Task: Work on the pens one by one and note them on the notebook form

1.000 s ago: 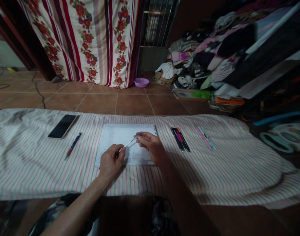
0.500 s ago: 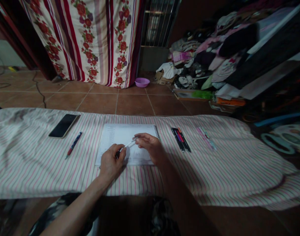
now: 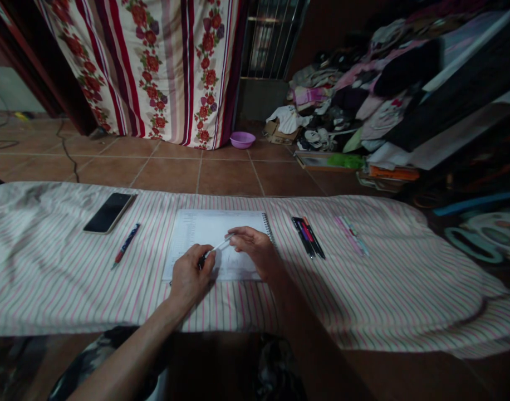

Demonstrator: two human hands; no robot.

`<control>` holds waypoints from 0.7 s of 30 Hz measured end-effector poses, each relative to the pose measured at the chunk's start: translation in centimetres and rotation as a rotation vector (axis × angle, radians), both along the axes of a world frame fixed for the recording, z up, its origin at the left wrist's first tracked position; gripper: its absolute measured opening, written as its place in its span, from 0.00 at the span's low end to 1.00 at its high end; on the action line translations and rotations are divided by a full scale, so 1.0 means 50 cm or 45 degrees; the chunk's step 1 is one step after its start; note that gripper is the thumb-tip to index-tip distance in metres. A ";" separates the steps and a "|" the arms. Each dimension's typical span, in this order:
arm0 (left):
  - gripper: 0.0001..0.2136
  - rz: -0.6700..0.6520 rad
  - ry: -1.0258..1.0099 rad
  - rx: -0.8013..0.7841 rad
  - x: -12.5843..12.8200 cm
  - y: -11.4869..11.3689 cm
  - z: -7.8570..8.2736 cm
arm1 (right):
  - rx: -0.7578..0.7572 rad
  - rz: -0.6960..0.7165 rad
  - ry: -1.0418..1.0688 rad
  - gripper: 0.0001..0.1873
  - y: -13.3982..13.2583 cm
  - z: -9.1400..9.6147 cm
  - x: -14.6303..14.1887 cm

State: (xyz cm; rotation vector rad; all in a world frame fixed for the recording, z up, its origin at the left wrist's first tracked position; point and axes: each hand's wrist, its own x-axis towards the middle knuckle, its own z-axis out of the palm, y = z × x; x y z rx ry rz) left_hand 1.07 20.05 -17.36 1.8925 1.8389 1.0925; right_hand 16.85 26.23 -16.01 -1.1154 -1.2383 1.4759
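Observation:
Above an open spiral notebook [image 3: 184,228], my left hand [image 3: 191,274] pinches the dark end of a slim pen [image 3: 220,245] with a white or clear barrel. The pen slants up to the right across the page. At its far end, the fingers of my right hand [image 3: 255,248] close round the tip, which they partly hide. Faint writing and lines show on the page. To the left lie a dark blue and red pen [image 3: 126,245] and a black phone [image 3: 108,213].
Several dark pens [image 3: 308,237] lie right of the notebook, with pastel pens [image 3: 352,236] farther right. A striped cloth [image 3: 388,289] covers the table. Beyond it are a purple basin [image 3: 242,140], a floral curtain [image 3: 171,72] and a heap of clothes [image 3: 347,94].
Both hands keep their hold on the pen, with almost no movement. The whole view has shifted very slightly.

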 end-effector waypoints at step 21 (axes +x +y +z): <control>0.12 -0.054 0.065 -0.017 -0.015 0.001 -0.002 | 0.056 0.035 -0.086 0.10 -0.015 0.012 -0.007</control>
